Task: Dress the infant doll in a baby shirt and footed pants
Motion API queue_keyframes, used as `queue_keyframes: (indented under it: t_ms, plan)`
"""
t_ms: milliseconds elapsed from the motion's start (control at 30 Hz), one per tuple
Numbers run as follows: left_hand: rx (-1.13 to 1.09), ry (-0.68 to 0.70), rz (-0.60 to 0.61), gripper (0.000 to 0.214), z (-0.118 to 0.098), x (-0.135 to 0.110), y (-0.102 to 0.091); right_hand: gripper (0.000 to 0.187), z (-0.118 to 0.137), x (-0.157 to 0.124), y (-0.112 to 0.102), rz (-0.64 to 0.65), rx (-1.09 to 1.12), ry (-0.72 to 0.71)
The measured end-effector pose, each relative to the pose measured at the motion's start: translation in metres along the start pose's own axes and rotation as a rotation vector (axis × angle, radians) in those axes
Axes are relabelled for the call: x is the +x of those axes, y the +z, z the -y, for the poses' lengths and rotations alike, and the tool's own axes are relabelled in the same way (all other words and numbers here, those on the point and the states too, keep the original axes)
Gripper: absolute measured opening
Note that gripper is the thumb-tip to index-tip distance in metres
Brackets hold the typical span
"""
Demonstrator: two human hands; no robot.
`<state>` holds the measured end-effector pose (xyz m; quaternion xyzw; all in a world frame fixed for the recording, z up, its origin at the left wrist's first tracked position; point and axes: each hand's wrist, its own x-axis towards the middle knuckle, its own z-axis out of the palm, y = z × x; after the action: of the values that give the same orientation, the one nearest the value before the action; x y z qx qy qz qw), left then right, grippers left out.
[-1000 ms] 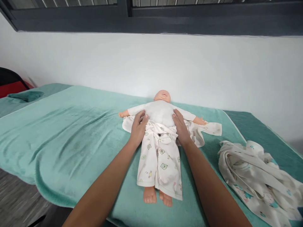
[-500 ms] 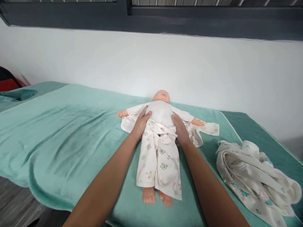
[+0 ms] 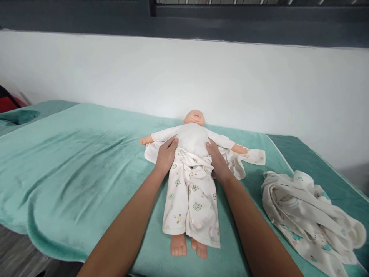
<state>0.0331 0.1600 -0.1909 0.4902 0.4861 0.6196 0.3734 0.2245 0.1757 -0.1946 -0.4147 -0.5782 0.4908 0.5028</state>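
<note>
Pressed left hand and right hand, fingers together, against either side of doll at waistband of trousers; any pinch on cloth impossible to tell.

I see baby doll face-up near bed's far edge, arms spread, printed white pants on, feet bare.
</note>
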Motion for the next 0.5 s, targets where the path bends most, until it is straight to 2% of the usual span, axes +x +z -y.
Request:
queue_keyframes:
  t_ms: [267,333,433,500]
  plan:
    - [-0.32,-0.19,0.089,0.042,0.003,-0.001,0.002,0.059,-0.001,0.0,0.002,0.03,0.144,0.011]
    - [-0.364,-0.205,0.07,0.044,0.005,-0.003,0.001,0.059,-0.002,-0.001,0.003,-0.03,0.164,0.028]
    - [-0.341,-0.215,-0.047,0.045,0.008,-0.007,-0.001,0.06,-0.004,-0.006,0.005,-0.194,0.201,0.039]
    - [-0.343,-0.228,-0.083,0.045,0.01,-0.01,-0.003,0.06,-0.006,-0.01,0.006,-0.239,0.232,0.04]
